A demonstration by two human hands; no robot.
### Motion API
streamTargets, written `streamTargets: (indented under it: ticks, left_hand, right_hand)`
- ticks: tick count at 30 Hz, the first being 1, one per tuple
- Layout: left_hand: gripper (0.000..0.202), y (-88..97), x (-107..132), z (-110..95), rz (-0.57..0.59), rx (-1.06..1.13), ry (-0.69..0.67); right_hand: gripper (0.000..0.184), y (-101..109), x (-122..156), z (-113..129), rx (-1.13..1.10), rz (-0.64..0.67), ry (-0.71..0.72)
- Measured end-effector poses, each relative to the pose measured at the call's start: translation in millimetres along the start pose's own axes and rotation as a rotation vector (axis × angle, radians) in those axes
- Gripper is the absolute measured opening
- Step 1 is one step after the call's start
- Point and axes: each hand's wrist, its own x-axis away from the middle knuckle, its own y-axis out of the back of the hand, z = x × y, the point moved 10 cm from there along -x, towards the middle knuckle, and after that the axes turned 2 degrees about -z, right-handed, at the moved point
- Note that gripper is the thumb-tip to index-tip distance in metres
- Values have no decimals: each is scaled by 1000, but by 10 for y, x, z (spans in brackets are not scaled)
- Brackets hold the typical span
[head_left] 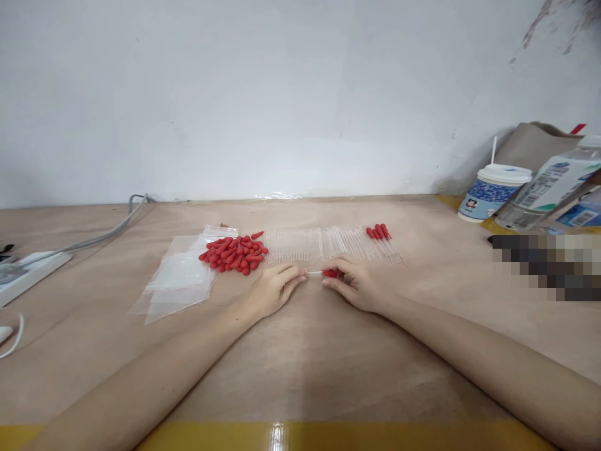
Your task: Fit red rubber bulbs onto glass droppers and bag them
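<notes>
My left hand (280, 288) pinches one end of a thin clear glass tube (314, 273), above the middle of the table. At the tube's other end, my right hand (352, 283) grips a red rubber bulb (330, 274); tube and bulb meet, though how far one sits in the other I cannot tell. Behind my hands lies a row of clear glass tubes (300, 244). Several droppers with red bulbs (378, 232) rest at the row's right end. Left of the row is a heap of loose red rubber bulbs (233, 254), partly on clear plastic bags (181, 272).
A paper cup with a straw (493, 191) and a tilted plastic bottle (547, 185) stand at the back right. A power strip (35, 272) with a grey cable (101, 237) is at the left. Yellow tape (225, 436) runs along the table's front edge.
</notes>
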Motion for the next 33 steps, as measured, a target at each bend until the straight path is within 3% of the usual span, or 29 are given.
streamTargets:
  ticks: [10, 22, 29, 33]
  left_hand:
    - [16, 17, 5, -136, -35, 33, -152]
    - [20, -70, 19, -197, 40, -126, -224]
    - [16, 41, -11, -122, -79, -143, -134]
    - [18, 61, -6, -27, -68, -140, -74]
  right_hand:
    - [17, -6, 59, -20, -37, -43, 66]
    - [13, 6, 65, 261, 257, -66, 256]
    - [12, 94, 11, 103, 196, -77, 134]
    - [12, 104, 21, -53, 129, -49, 48]
